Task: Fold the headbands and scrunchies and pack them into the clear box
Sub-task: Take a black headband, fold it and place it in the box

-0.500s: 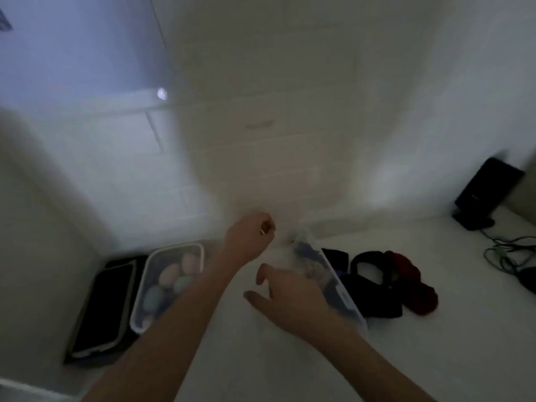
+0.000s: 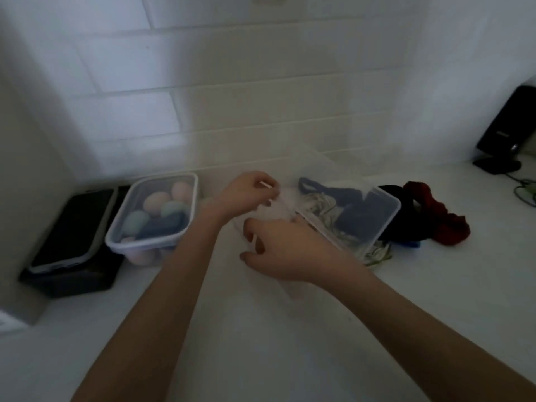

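The clear box [image 2: 385,208] lies tilted on the white counter, with a dark blue headband [image 2: 358,211] and a white-and-green patterned one [image 2: 319,203] showing through it. My left hand [image 2: 246,194] pinches the clear plastic at the box's far left edge. At the near left end, my right hand [image 2: 285,252] has bent fingers on clear plastic there; whether that piece is the lid or a wall is unclear. To the right of the box lie a black headband [image 2: 401,230] and a dark red scrunchie [image 2: 435,220].
A lidded clear tub [image 2: 116,239] with pastel egg shapes stands at the left, next to a black tray with a phone [image 2: 69,230] on it. A black speaker [image 2: 510,132] and cables [image 2: 525,192] are at the far right. A tiled wall runs behind.
My left hand has moved right to the box's edge and pinched it. My right hand has closed in on the box's near left end. The view has tipped down.
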A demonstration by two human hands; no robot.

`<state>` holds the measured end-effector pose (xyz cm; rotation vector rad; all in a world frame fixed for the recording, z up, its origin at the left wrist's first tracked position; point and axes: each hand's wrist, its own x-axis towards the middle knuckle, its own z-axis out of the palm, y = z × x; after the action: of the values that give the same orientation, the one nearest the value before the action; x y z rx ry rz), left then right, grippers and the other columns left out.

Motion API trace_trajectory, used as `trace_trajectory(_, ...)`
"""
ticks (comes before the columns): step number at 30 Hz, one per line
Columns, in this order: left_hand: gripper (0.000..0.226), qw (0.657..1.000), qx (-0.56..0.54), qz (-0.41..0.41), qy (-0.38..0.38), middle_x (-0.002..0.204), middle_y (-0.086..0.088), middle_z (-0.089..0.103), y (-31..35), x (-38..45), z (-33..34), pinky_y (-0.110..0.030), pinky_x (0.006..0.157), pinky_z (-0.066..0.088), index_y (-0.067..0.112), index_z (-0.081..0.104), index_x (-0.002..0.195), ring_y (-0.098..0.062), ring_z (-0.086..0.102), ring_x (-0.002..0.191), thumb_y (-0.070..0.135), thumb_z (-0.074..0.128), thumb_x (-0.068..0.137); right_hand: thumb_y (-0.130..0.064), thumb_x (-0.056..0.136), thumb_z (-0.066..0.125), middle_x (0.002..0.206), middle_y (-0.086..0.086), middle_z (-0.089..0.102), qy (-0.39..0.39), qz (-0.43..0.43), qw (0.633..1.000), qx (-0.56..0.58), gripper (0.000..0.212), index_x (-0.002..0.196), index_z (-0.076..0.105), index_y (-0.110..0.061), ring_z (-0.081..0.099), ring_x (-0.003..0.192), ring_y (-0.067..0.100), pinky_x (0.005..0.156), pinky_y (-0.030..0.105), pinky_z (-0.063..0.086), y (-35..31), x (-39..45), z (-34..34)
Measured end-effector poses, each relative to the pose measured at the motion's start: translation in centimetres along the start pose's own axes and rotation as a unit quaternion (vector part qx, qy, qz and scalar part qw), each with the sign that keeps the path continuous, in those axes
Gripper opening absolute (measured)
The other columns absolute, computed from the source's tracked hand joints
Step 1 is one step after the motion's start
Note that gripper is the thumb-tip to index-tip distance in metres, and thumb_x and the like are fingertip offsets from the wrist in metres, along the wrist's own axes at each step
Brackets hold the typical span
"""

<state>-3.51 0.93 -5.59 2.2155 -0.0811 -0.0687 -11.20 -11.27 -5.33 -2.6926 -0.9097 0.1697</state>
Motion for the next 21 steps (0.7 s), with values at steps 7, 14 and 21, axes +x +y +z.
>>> trace_trajectory(7,0.029,0.997,0.047,-0.046,0.041,0.106,-0.016,0.064,-1.4,-5.3,-1.8,-0.029,0.072,0.045,0.009,0.052,0.116,-0.025,0.06,0.089,0.015,0.054,0.088,-0.035,0.089,0.057,0.106,0.001,0.067,-0.042,-0.043,0.997,0.046,0.032,0.12,0.057,-0.024,0.051,0.082,0.011,0.077,0.024,0.042,-1.2,-2.4,0.2)
trace_trajectory(14,0.06,0.989,0.139,-0.052,0.019,0.143,-0.023,0.04,-0.4,-8.9,-1.0,-0.031,0.094,0.037,0.008,0.013,0.146,-0.032,0.043,0.127,0.015,0.042,0.094,-0.028,0.092,0.055,0.09,-0.012,0.071,-0.019,-0.023,0.999,0.027,0.029,0.118,0.059,-0.04,0.058,0.076,-0.001,0.068,0.016,0.043,0.3,-4.7,-0.1)
trace_trajectory(21,0.036,0.916,0.241,0.155,0.281,0.101,-0.014,0.069,-3.7,-14.1,0.0,-0.03,0.096,0.033,0.009,0.065,0.102,-0.03,0.063,0.099,0.008,0.037,0.079,-0.024,0.094,0.05,0.086,-0.015,0.067,0.032,-0.019,0.999,0.027,0.028,0.116,0.061,-0.037,0.05,0.069,-0.018,0.068,0.012,0.039,0.8,-6.3,0.7)
